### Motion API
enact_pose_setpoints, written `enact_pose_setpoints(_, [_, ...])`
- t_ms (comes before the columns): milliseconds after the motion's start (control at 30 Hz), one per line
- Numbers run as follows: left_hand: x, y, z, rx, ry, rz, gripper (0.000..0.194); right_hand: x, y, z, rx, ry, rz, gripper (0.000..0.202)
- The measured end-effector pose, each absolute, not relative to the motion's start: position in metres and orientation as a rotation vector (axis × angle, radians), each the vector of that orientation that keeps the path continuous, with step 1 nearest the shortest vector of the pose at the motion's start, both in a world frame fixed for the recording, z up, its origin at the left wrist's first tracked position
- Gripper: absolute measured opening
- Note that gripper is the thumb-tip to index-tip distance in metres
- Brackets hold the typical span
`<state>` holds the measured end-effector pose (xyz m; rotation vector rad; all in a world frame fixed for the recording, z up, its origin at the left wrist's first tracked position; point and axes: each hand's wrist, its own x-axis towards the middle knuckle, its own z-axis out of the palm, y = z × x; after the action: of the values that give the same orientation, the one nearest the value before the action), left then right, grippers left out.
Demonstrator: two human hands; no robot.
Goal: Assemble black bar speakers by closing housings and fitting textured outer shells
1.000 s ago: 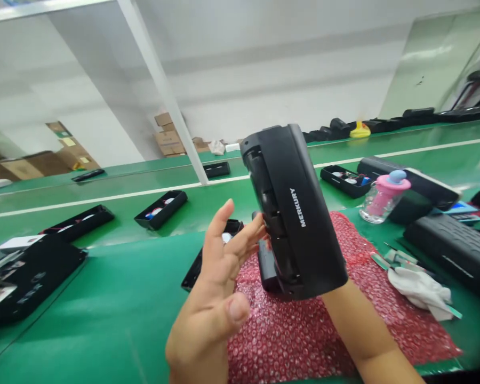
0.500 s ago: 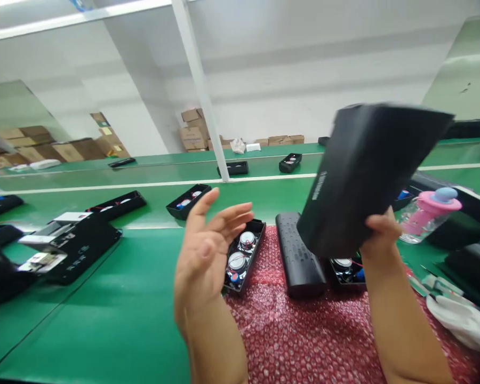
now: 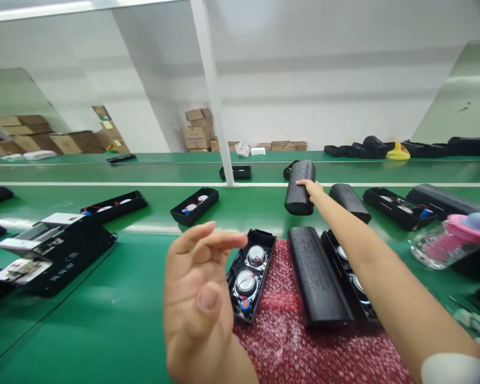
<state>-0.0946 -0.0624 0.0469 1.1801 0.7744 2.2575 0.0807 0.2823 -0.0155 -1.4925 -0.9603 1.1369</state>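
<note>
With my right arm stretched forward, my right hand (image 3: 312, 191) grips a black speaker housing (image 3: 299, 193) by its right side, over the far part of the green bench. The fingers behind it are hidden. My left hand (image 3: 198, 290) is raised in front, holding nothing, fingers apart and slightly bent. Just right of it lies an open speaker half (image 3: 251, 277) showing two round drivers, red wires and a blue-and-red part. A black textured speaker shell (image 3: 318, 277) lies closed side up on the red bubble wrap (image 3: 280, 341). Another open half (image 3: 358, 282) is partly hidden by my right forearm.
Several more speaker halves, such as one open half (image 3: 195, 207), lie along the green belt (image 3: 152, 213). A printed black box (image 3: 64, 261) stands at left. At right is a pink-lidded clear bottle (image 3: 444, 245). A white post (image 3: 214, 96) rises from the bench.
My right hand has carried the speaker housing away from me, from close up at right to the far belt, and lowered it. My left hand stays raised and open, slightly lower and left.
</note>
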Motion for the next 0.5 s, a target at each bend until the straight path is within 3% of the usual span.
enact_pose_setpoints(167, [-0.088, -0.057, 0.043, 1.181, 0.804, 2.272, 0.029, 0.068, 0.303, -0.059, -1.712, -1.117, 1.302, 0.032])
enact_pose_setpoints(267, [-0.072, -0.036, 0.031, 1.353, 0.915, 2.004, 0.028, 0.081, 0.307, -0.066, -1.820, -1.181, 1.280, 0.032])
enact_pose_setpoints(400, [-0.035, 0.024, -0.008, 1.624, 1.288, 1.229, 0.054, 0.109, 0.295, -0.052, -1.934, -1.266, 1.199, 0.031])
enact_pose_setpoints(500, [-0.012, 0.069, -0.049, 1.431, 1.471, 1.088, 0.071, 0.125, 0.263, -0.033, -1.893, -1.362, 1.192, 0.027])
